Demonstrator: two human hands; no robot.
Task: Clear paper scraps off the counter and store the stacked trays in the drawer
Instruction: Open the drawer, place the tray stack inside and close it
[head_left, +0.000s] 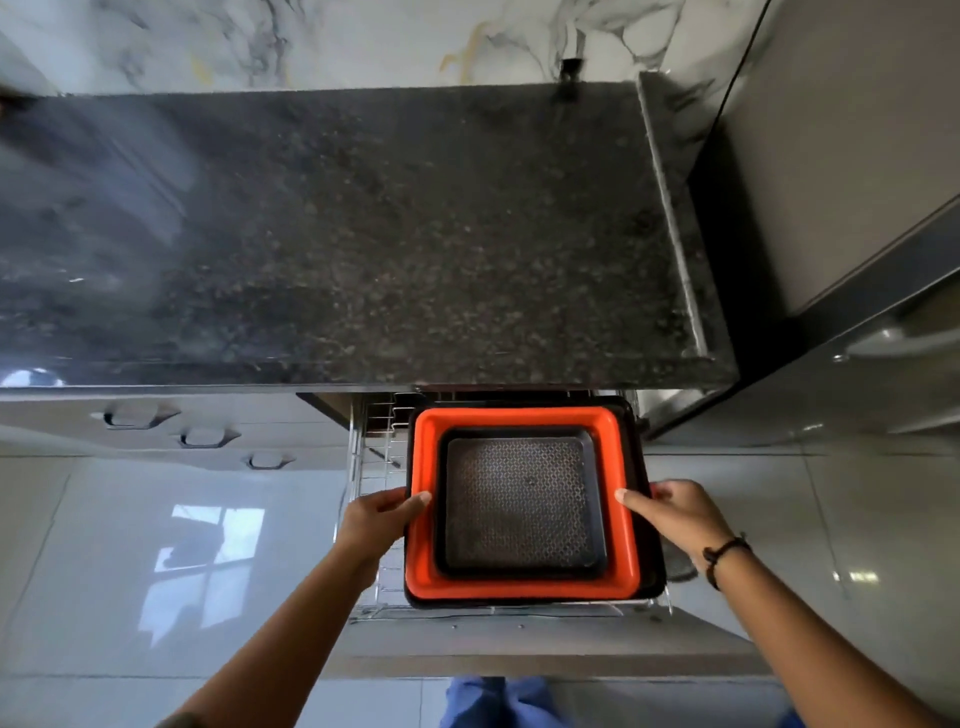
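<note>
Both hands, left (375, 514) and right (670, 506), grasp the trays (522, 587) in the wire drawer (374, 457), seemingly resting, under the worktop's (363, 234) front edge.

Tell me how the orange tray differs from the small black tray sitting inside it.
The orange tray is larger; the small black tray nests inside it. The orange tray is bright and only its plain rim shows, while the black tray's floor has a mesh-like pattern. Both hands, left hand and right hand, grip the orange tray's sides, not the black tray. Both are rectangular with rounded corners.
</note>
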